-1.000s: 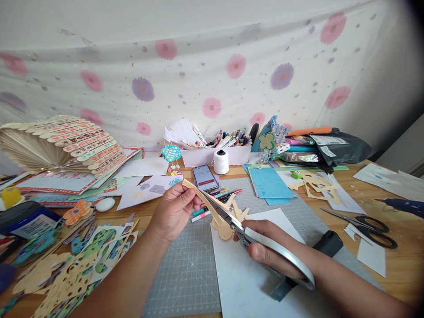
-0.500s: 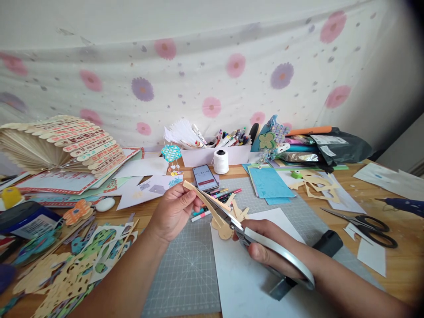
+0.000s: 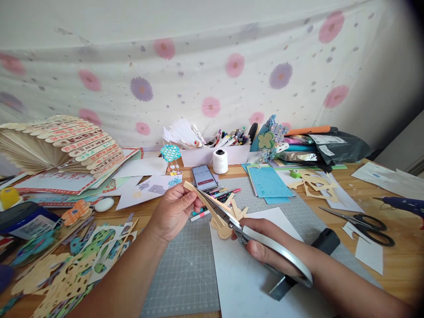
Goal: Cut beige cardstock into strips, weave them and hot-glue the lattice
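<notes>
Near the middle, my left hand pinches the upper end of a narrow tan paper strip. My right hand is closed round silver-handled scissors, whose blades point up and left along the strip. Behind and below the blades, several tan cut-out pieces lie at the top of a white sheet. That sheet rests on a grey cutting mat.
Black-handled scissors and a glue gun lie at the right. A phone, a white thread spool and several markers sit beyond my hands. Paper scraps cover the left front.
Both hands, the strip and the scissors keep nearly the same pose. The whole view has shifted very slightly.
</notes>
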A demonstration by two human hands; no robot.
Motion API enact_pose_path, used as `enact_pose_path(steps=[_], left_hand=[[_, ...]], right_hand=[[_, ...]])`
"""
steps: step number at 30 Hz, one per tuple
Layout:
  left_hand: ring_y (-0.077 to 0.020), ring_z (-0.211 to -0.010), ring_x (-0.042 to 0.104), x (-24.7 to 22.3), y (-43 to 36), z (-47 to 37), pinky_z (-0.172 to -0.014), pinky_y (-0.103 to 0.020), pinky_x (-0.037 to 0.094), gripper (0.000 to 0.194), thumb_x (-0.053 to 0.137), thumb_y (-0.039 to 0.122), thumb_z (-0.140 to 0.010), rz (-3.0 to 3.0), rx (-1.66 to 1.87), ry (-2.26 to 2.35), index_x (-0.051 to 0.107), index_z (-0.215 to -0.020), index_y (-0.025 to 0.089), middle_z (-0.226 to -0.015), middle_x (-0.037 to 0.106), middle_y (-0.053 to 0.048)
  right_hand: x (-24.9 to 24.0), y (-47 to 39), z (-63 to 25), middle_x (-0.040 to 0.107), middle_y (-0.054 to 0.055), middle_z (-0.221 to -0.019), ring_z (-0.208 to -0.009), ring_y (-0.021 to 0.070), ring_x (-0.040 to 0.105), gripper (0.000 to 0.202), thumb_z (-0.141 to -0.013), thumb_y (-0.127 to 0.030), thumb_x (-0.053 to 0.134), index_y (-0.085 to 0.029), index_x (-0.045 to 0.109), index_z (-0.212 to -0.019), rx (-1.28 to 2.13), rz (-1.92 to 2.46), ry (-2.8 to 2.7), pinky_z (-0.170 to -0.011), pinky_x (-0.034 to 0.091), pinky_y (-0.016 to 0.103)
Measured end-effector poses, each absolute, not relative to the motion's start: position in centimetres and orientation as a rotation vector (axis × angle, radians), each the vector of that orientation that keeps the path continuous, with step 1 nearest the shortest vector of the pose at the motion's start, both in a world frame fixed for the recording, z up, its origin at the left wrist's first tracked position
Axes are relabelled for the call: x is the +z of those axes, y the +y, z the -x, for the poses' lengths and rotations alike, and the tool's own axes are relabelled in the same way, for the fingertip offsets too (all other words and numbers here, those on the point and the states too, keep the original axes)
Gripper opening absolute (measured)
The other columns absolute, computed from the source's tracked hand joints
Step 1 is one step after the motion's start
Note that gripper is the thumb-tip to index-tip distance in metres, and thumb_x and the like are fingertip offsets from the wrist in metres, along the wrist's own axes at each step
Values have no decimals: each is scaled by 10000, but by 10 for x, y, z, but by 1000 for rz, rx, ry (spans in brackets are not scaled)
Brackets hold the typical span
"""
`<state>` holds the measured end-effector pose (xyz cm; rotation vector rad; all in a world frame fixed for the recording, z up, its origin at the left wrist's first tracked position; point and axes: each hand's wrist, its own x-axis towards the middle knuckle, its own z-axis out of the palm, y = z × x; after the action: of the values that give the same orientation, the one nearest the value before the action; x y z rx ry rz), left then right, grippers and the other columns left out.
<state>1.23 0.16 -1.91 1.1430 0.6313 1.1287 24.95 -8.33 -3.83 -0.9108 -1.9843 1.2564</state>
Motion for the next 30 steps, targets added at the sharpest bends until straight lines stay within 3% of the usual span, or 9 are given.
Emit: enact_pose_path(steps=[13, 20, 26, 30], left_hand=[[-98, -523, 574, -23, 3, -13, -514, -185, 478, 286, 893, 335, -632, -1127, 1147, 633, 689, -665, 138, -560, 660, -17], [-108, -564, 590, -25, 0, -17, -561, -211, 506, 273, 881, 331, -654, -1117, 1218, 612, 693, -681, 134, -616, 674, -22], [-106, -686, 615, -27, 5, -19, -650, -220, 520, 286, 881, 369, -649, -1042, 1378, 578, 702, -777, 186, -740, 685, 17], [-94, -637, 577, -24, 5, -18, -608, -213, 495, 266, 889, 311, -640, -1009, 1404, 588, 675, -725, 180, -693, 654, 27]], right_hand=[[-39, -84, -247, 464, -2, -775, -672, 134, 406, 601, -912, -704, 378, -157, 590, -1040, 1214, 914, -1984, -618, 356, 248], [-41, -81, -245, 436, -25, -722, -609, 107, 404, 570, -886, -726, 421, -170, 545, -916, 1285, 884, -1935, -538, 336, 214], [-42, -83, -249, 418, -28, -693, -557, 95, 388, 609, -895, -722, 401, -147, 570, -1002, 1320, 884, -1936, -472, 319, 197], [-40, -84, -250, 430, -21, -684, -564, 107, 406, 622, -913, -701, 384, -132, 583, -1064, 1291, 893, -1970, -481, 331, 209]])
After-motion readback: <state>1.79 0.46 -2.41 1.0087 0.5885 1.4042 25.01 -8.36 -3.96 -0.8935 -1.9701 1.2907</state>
